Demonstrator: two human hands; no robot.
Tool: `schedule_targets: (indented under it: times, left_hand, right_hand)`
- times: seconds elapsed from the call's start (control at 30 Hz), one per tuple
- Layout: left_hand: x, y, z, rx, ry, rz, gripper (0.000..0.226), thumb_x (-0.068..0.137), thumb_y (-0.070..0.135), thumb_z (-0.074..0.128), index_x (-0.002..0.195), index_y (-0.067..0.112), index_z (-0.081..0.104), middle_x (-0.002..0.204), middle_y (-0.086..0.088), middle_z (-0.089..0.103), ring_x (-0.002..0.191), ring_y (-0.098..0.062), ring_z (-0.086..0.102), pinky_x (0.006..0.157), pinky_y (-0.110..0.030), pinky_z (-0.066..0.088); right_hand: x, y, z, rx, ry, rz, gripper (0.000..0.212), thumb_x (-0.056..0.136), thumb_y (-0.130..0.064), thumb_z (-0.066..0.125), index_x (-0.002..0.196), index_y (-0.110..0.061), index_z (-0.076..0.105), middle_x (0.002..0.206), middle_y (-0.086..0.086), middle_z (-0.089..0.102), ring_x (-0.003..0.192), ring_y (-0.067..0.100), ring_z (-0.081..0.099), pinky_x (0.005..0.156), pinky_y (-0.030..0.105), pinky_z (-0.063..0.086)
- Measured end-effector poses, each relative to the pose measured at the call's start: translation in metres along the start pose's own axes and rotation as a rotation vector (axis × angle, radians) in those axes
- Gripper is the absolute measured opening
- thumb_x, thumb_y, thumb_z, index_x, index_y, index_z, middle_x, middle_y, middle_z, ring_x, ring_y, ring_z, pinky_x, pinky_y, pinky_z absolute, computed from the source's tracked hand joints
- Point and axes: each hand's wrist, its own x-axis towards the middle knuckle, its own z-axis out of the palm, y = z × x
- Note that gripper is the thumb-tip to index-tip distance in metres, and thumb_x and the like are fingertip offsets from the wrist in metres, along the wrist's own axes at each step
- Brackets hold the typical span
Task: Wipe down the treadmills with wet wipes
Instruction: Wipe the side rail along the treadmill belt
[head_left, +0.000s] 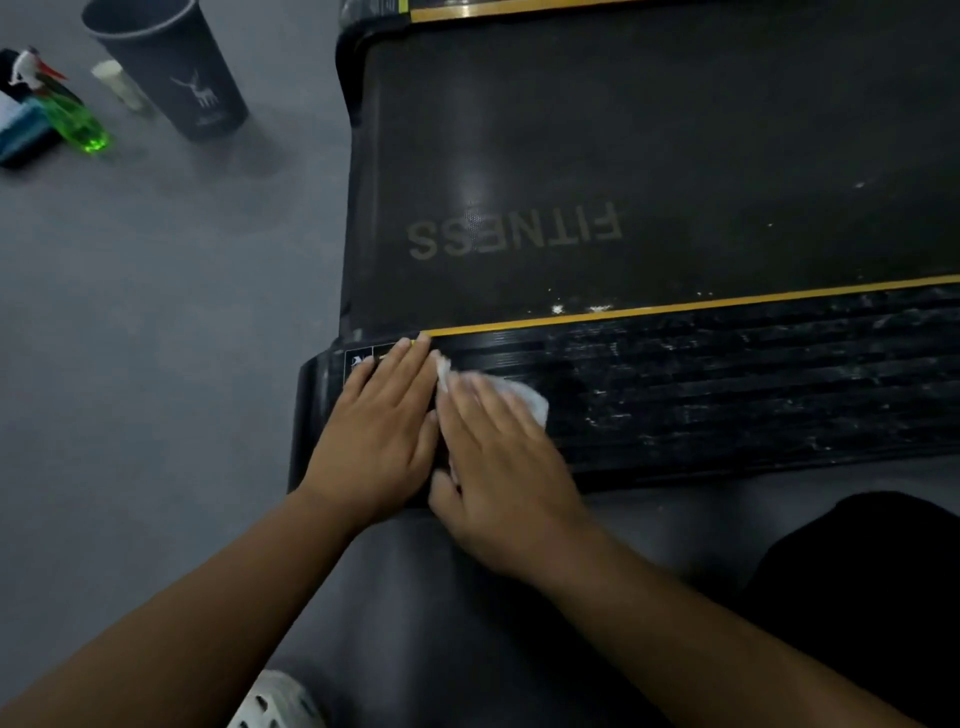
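Note:
A black treadmill (649, 156) lies across the upper right, its belt printed "FITNESS". Its near ribbed side rail (753, 384) has a yellow stripe and white smears to the right. My right hand (498, 452) presses a white wet wipe (524, 397) flat on the rail near its left end, fingers straight over it. My left hand (384, 421) rests flat beside it on the rail's end cap, fingers straight, touching the right hand's side. Part of the wipe is hidden under my right palm.
On the grey floor at the upper left stand a dark bin (171, 67), a green spray bottle (72, 117), a pale tube (122, 85) and a blue box (21, 130). My white shoe (280, 701) shows at the bottom; a dark-clothed knee (862, 597) at the lower right.

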Motion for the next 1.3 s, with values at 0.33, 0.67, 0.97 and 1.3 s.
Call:
schedule_targets:
  times: [0.33,0.67,0.97,1.3]
  left_hand:
    - [0.01,-0.01,0.001,-0.053,-0.06,0.178,0.061,0.105,0.04,0.026,0.156,0.008,0.031,0.165,-0.01,0.024,0.154,-0.021,0.016,0.124,-0.046,0.021]
    - [0.026,-0.023,-0.009,-0.08,-0.152,0.307,0.064,0.105,0.048,0.026,0.157,0.011,0.03,0.165,-0.007,0.022,0.155,-0.018,0.013,0.124,-0.044,0.019]
    - [0.026,-0.027,-0.008,-0.055,-0.139,0.359,0.062,0.106,0.046,0.02,0.156,0.01,0.027,0.165,-0.009,0.02,0.155,-0.02,0.012,0.124,-0.036,0.006]
    - [0.026,-0.029,-0.006,-0.083,-0.102,0.392,0.06,0.105,0.037,0.025,0.152,0.003,0.038,0.161,-0.016,0.031,0.152,-0.027,0.023,0.123,-0.04,0.011]
  right_hand:
    - [0.007,-0.005,0.0,0.057,0.085,0.169,0.07,0.09,-0.034,0.035,0.154,-0.003,0.035,0.162,0.014,0.03,0.152,0.025,0.023,0.124,0.043,0.016]
    - [0.004,-0.032,0.008,0.048,0.177,0.33,0.067,0.091,-0.029,0.037,0.152,-0.001,0.038,0.161,0.015,0.033,0.151,0.027,0.026,0.123,0.045,0.023]
    - [0.028,-0.033,0.013,-0.028,0.274,0.583,0.066,0.096,-0.033,0.033,0.155,-0.004,0.033,0.162,0.016,0.031,0.152,0.027,0.023,0.122,0.048,0.026]
    - [0.014,-0.057,0.022,0.051,0.297,0.639,0.064,0.099,-0.036,0.029,0.156,-0.007,0.034,0.163,0.01,0.03,0.154,0.021,0.019,0.124,0.043,0.018]
